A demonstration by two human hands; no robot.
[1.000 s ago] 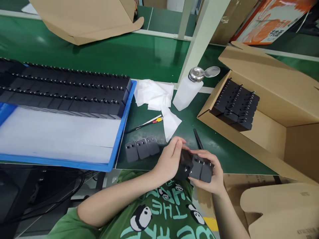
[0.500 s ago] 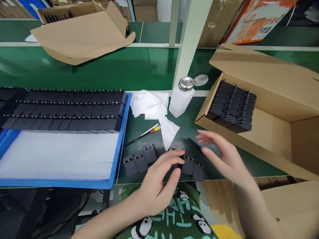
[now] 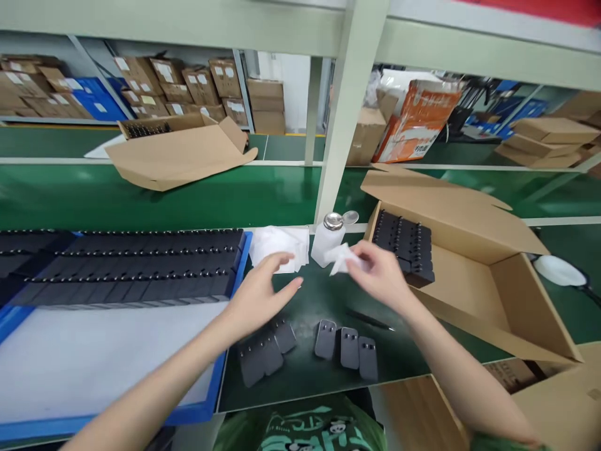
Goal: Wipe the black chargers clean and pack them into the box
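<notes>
- Currently, I'm seeing my right hand (image 3: 382,275) pinching a crumpled white wipe (image 3: 342,256) beside the pump bottle (image 3: 323,244); I can't tell whether they're touching.
- My left hand (image 3: 253,299) is hovering with its fingers spread, grasping nothing, near the stacked wipes (image 3: 286,245).
- Three dark blocks (image 3: 349,348) are lying on the green table (image 3: 305,382), near a thin black tool (image 3: 370,319).
- More blocks (image 3: 404,241) are sitting in the open carton (image 3: 469,269) to the right.

head-worn view, facing forward and down
</notes>
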